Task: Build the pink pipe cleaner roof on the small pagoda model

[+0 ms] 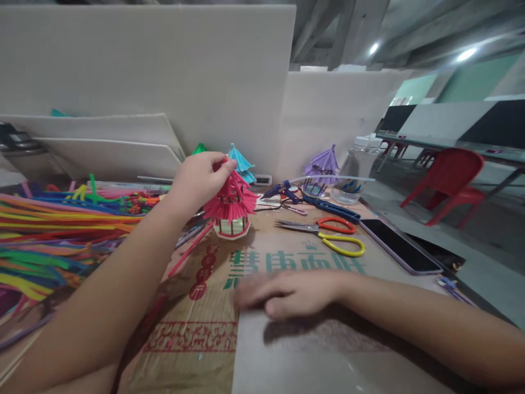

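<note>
My left hand (202, 178) pinches the peak of a small model pavilion (234, 207) with a two-tiered, pinkish-red fringed roof. Its pale base and dark posts show below the roof, close to the cardboard. Lower down, my right hand (301, 293) hovers or rests palm down over the printed cardboard (188, 364); its fingers are stretched out and smeared by motion. Nothing shows in that hand. Beyond it lie scissors (324, 232) with one orange and one yellow handle. Behind the red pavilion stand a light-blue model roof (241, 163) and a green roof tip (200, 148).
Bundles of coloured pipe cleaners (61, 224) cover the left side. Toward the back are a blue glue gun (281, 190), a purple model pavilion (322, 169), a clear bottle (355, 175) and dark-blue pliers (332, 209). A phone (400, 246) lies right, near the table edge. White boards (143, 82) rise behind.
</note>
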Action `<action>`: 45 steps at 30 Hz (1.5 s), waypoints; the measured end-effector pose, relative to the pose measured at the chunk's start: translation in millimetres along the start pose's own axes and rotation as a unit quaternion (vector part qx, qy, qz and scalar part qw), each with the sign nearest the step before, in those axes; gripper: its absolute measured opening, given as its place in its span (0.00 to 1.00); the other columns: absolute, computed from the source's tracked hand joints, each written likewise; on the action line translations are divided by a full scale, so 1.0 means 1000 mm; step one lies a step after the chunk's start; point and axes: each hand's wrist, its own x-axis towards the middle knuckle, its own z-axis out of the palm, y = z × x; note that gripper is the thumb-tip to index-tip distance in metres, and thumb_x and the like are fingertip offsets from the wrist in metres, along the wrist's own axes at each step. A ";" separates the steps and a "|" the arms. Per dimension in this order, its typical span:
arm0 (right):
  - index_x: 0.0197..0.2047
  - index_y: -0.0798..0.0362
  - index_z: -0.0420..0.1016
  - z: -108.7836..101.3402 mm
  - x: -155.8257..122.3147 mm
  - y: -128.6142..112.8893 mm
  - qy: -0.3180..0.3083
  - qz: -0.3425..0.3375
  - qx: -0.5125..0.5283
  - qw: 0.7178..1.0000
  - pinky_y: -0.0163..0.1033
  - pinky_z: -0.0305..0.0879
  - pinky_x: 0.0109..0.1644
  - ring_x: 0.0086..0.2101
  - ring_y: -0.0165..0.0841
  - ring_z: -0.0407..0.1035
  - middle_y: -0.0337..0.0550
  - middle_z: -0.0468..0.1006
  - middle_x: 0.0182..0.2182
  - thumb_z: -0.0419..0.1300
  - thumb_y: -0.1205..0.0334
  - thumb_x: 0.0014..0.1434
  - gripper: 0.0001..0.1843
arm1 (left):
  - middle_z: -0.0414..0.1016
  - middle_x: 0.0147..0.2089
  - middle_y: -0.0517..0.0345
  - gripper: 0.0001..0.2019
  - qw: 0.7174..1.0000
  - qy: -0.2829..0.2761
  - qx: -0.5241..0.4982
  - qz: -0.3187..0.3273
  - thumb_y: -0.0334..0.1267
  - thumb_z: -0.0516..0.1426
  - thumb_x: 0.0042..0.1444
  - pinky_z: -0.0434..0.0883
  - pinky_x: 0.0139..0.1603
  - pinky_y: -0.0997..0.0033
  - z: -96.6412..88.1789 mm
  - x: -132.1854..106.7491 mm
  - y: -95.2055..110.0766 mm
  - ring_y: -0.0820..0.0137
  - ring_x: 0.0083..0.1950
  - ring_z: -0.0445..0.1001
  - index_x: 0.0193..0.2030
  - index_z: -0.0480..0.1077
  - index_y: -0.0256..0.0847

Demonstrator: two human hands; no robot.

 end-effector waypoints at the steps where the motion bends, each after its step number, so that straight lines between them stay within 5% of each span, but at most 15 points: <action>1: 0.60 0.58 0.75 0.001 -0.005 -0.007 -0.030 -0.013 0.033 0.999 0.41 0.64 0.63 0.61 0.36 0.67 0.55 0.76 0.58 0.39 0.47 0.74 0.32 | 0.64 0.23 0.58 0.17 1.000 -0.001 -0.001 0.002 0.49 0.51 0.60 0.52 0.31 0.67 0.000 0.000 0.001 0.67 0.28 0.61 0.26 0.69 0.42; 4: 0.66 0.57 0.67 -0.009 -0.034 -0.010 0.062 0.049 0.078 0.994 0.39 0.70 0.57 0.55 0.34 0.74 0.56 0.78 0.56 0.41 0.46 0.73 0.31 | 0.62 0.22 0.59 0.17 1.000 -0.004 -0.005 0.006 0.48 0.51 0.61 0.52 0.30 0.67 -0.002 -0.001 0.004 0.68 0.27 0.60 0.26 0.68 0.41; 6: 0.66 0.54 0.68 -0.017 -0.060 0.002 0.183 0.130 -0.055 0.973 0.48 0.62 0.66 0.62 0.38 0.67 0.56 0.71 0.63 0.48 0.45 0.71 0.29 | 0.61 0.22 0.59 0.17 1.000 -0.004 -0.004 0.005 0.47 0.51 0.61 0.51 0.30 0.67 -0.004 -0.003 0.007 0.69 0.26 0.59 0.26 0.68 0.41; 10: 0.71 0.59 0.59 -0.007 -0.105 0.019 0.223 0.281 -0.263 0.895 0.63 0.45 0.71 0.70 0.46 0.48 0.62 0.54 0.71 0.49 0.47 0.70 0.34 | 0.64 0.24 0.60 0.16 1.000 -0.016 0.001 0.004 0.46 0.52 0.62 0.52 0.31 0.69 -0.008 -0.005 0.010 0.71 0.28 0.59 0.31 0.71 0.39; 13: 0.72 0.55 0.58 0.017 -0.117 -0.001 0.193 0.236 -0.203 0.930 0.61 0.42 0.72 0.71 0.44 0.43 0.59 0.55 0.71 0.49 0.45 0.70 0.34 | 0.64 0.23 0.61 0.16 1.000 -0.019 0.010 -0.010 0.46 0.52 0.63 0.51 0.31 0.70 -0.008 -0.006 0.010 0.72 0.28 0.58 0.32 0.72 0.38; 16: 0.64 0.50 0.72 0.026 -0.118 -0.026 0.124 0.139 -0.042 0.982 0.51 0.61 0.66 0.63 0.36 0.65 0.51 0.76 0.59 0.31 0.47 0.74 0.35 | 0.66 0.25 0.60 0.16 1.000 -0.023 0.014 -0.011 0.47 0.52 0.63 0.51 0.31 0.69 -0.007 -0.006 0.010 0.71 0.28 0.59 0.34 0.74 0.38; 18: 0.64 0.50 0.71 0.020 -0.119 -0.029 0.161 0.149 -0.043 0.975 0.48 0.68 0.61 0.58 0.35 0.71 0.51 0.79 0.56 0.28 0.50 0.74 0.36 | 0.67 0.26 0.58 0.17 1.000 -0.025 0.011 -0.001 0.48 0.51 0.63 0.52 0.31 0.68 -0.006 -0.006 0.010 0.70 0.29 0.61 0.35 0.74 0.38; 21: 0.71 0.56 0.60 0.013 -0.117 -0.020 0.238 0.252 -0.177 0.921 0.60 0.53 0.69 0.69 0.45 0.53 0.61 0.59 0.69 0.47 0.46 0.71 0.32 | 0.68 0.25 0.58 0.17 1.000 -0.014 0.008 -0.002 0.49 0.51 0.63 0.53 0.30 0.67 -0.006 -0.005 0.009 0.68 0.28 0.62 0.33 0.74 0.39; 24: 0.72 0.60 0.58 0.023 -0.099 -0.023 0.184 0.231 -0.214 0.931 0.61 0.44 0.72 0.71 0.49 0.42 0.64 0.51 0.71 0.56 0.46 0.66 0.39 | 0.67 0.24 0.57 0.17 1.000 0.003 -0.002 0.001 0.49 0.52 0.61 0.54 0.30 0.67 -0.007 -0.003 0.006 0.67 0.27 0.63 0.29 0.72 0.41; 27: 0.68 0.55 0.64 0.032 -0.065 -0.036 0.074 0.044 -0.060 0.995 0.40 0.61 0.66 0.63 0.33 0.65 0.52 0.72 0.62 0.45 0.55 0.73 0.26 | 0.69 0.24 0.57 0.16 0.999 0.025 -0.022 0.011 0.49 0.52 0.61 0.55 0.31 0.67 -0.009 -0.002 0.002 0.66 0.29 0.64 0.30 0.72 0.42; 33: 0.66 0.68 0.63 -0.002 0.029 0.006 0.190 0.146 -0.316 0.918 0.60 0.49 0.71 0.69 0.52 0.51 0.73 0.58 0.68 0.59 0.53 0.65 0.34 | 0.69 0.25 0.58 0.15 0.998 0.044 -0.050 0.002 0.48 0.51 0.61 0.55 0.32 0.68 -0.015 -0.001 -0.001 0.67 0.30 0.64 0.30 0.71 0.42; 35: 0.65 0.72 0.63 -0.003 0.050 0.016 0.182 0.109 -0.299 0.930 0.61 0.48 0.70 0.67 0.54 0.53 0.77 0.57 0.67 0.61 0.53 0.64 0.36 | 0.69 0.26 0.57 0.15 0.997 0.046 -0.058 0.004 0.47 0.51 0.62 0.55 0.32 0.68 -0.016 0.000 -0.003 0.67 0.30 0.64 0.29 0.69 0.41; 39: 0.55 0.53 0.78 0.010 0.062 -0.002 -0.077 -0.083 -0.103 0.988 0.31 0.66 0.58 0.54 0.29 0.73 0.44 0.81 0.53 0.43 0.56 0.74 0.23 | 0.68 0.24 0.58 0.16 0.997 0.052 -0.062 -0.005 0.48 0.51 0.62 0.55 0.32 0.67 -0.017 0.001 -0.008 0.67 0.29 0.63 0.29 0.69 0.41; 41: 0.58 0.58 0.74 0.008 0.062 -0.006 -0.030 -0.055 -0.045 0.997 0.33 0.67 0.58 0.54 0.30 0.74 0.48 0.80 0.53 0.41 0.55 0.75 0.26 | 0.68 0.24 0.58 0.17 0.997 0.056 -0.058 -0.008 0.49 0.50 0.62 0.54 0.32 0.67 -0.017 0.001 -0.008 0.67 0.29 0.62 0.30 0.71 0.41; 45: 0.62 0.64 0.69 -0.013 0.072 0.023 0.162 0.061 -0.278 0.945 0.55 0.50 0.70 0.67 0.50 0.55 0.67 0.63 0.66 0.59 0.51 0.66 0.29 | 0.70 0.26 0.57 0.17 0.997 0.059 -0.058 -0.002 0.49 0.50 0.62 0.55 0.32 0.67 -0.018 0.001 -0.007 0.67 0.30 0.63 0.32 0.72 0.42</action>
